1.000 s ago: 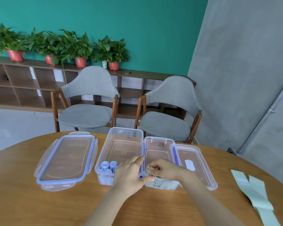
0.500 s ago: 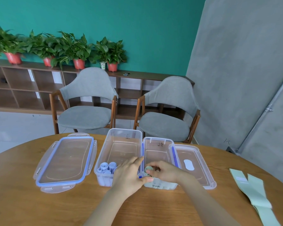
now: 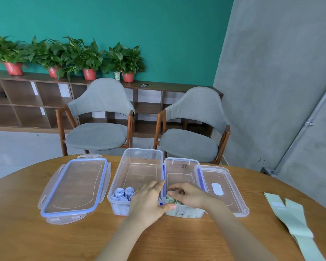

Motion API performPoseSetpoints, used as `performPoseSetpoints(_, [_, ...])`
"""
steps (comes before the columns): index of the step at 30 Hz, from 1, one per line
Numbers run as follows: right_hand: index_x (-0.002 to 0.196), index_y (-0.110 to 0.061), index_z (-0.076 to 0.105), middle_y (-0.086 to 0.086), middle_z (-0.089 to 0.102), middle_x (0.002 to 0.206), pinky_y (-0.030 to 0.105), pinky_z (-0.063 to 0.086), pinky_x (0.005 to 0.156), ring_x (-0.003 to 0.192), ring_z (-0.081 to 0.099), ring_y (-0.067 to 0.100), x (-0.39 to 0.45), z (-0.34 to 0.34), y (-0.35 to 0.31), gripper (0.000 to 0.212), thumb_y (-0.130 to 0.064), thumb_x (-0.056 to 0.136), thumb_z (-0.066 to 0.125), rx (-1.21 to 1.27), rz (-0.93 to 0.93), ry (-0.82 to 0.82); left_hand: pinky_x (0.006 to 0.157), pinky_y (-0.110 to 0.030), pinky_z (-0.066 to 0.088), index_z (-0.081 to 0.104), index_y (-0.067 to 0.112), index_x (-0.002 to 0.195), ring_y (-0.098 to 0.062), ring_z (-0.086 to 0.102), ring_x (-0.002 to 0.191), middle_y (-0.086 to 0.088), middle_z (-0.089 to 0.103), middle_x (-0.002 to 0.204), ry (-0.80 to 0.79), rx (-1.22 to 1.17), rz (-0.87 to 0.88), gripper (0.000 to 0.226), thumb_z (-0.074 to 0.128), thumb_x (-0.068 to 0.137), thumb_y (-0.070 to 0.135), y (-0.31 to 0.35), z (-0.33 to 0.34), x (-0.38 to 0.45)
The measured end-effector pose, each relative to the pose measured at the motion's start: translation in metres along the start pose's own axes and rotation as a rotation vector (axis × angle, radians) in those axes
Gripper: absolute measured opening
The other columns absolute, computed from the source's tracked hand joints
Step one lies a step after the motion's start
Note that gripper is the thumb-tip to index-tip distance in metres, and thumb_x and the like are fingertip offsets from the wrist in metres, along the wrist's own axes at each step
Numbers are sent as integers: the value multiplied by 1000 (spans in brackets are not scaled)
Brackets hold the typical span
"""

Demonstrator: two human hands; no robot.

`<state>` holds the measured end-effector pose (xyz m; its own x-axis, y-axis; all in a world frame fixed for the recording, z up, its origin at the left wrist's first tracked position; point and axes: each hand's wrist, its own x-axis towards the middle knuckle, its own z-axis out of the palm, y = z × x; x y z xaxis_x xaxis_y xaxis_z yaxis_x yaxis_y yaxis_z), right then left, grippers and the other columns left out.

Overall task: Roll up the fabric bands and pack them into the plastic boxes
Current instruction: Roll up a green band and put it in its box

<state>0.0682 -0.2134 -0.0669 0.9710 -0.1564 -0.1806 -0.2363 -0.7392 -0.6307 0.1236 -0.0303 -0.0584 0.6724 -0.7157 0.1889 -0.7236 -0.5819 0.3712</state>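
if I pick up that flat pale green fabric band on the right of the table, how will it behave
The flat pale green fabric band lies limp and thin on the round wooden table, so it will probably droop and feel light. Its matte weave likely resists slipping.

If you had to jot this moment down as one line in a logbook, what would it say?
step: packing green roll | right hand: pinches roll in right box | left hand: steadies it | blue rolls: left box | flat bands: waiting

blue rolls point(image 3: 123, 194): left box point(image 3: 139, 167) near end | green rolls point(image 3: 171, 198): right box point(image 3: 184, 169) | flat green bands point(image 3: 290, 221): table, right
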Motion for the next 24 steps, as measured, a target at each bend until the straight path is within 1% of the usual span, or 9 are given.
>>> performPoseSetpoints(2, [117, -30, 61, -3, 63, 91, 29, 50, 76, 75, 52, 5, -2, 0, -1, 29, -45, 93, 51, 0, -12, 35, 102, -26, 35, 25, 30, 147, -8, 34, 130, 16, 36, 143, -15, 4, 1, 87, 52, 76, 72, 1, -1, 1])
performPoseSetpoints(4, [117, -29, 60, -5, 61, 87, 29, 49, 77, 77, 54, 6, -6, -1, -3, 28, -42, 94, 51, 1, -41, 103, 105, -27, 32, 25, 29, 147, -10, 32, 131, 15, 35, 144, -32, 12, 7, 87, 52, 77, 71, 2, -2, 1])
performPoseSetpoints(7, [128, -30, 53, -2, 62, 99, 29, 49, 84, 91, 59, 10, -17, -3, -5, 36, -43, 94, 51, -18, -54, 226, 107, -27, 30, 24, 28, 148, -10, 30, 134, 14, 33, 145, -49, 23, 14, 87, 53, 77, 70, 4, -7, 2])
performPoseSetpoints(10, [136, -32, 46, -6, 58, 110, 28, 46, 92, 102, 55, 7, -31, -6, -6, 45, -44, 93, 51, -40, -59, 293, 107, -27, 31, 26, 26, 147, -10, 29, 135, 12, 35, 145, -51, 3, 5, 85, 55, 78, 67, 8, -15, 2])
performPoseSetpoints(15, [137, -28, 46, -6, 57, 117, 28, 44, 96, 105, 49, 3, -66, -15, -4, 46, -41, 93, 52, -36, -46, 382, 102, -27, 35, 34, 26, 144, -11, 34, 131, 11, 41, 139, 28, -7, 20, 76, 56, 81, 63, 26, -24, -5])
performPoseSetpoints(18, [135, -28, 48, -7, 57, 116, 22, 41, 95, 108, 50, 3, -102, -24, 6, 42, -37, 94, 54, 26, -37, 445, 101, -28, 37, 42, 25, 139, -12, 37, 128, 10, 45, 137, 113, -15, 91, 62, 56, 86, 53, 50, -23, -11])
performPoseSetpoints(20, [133, -30, 50, -10, 58, 113, 20, 41, 93, 106, 52, 2, -134, -35, 18, 40, -35, 94, 54, 66, 5, 500, 98, -29, 39, 50, 23, 134, -15, 42, 125, 7, 50, 132, 159, -50, 148, 52, 59, 87, 45, 78, -20, -16])
performPoseSetpoints(22, [131, -28, 52, -11, 59, 108, 18, 41, 90, 102, 54, 3, -172, -46, 35, 38, -33, 94, 55, 90, 69, 562, 93, -30, 41, 55, 22, 129, -17, 47, 121, 6, 54, 127, 164, -93, 214, 45, 61, 88, 39, 112, -12, -22])
performPoseSetpoints(24, [129, -25, 55, -10, 62, 101, 17, 42, 88, 98, 57, 4, -212, -55, 56, 35, -26, 93, 56, 113, 151, 617, 91, -28, 42, 57, 22, 126, -16, 49, 117, 7, 55, 125, 128, -137, 286, 40, 60, 89, 36, 148, 4, -29])
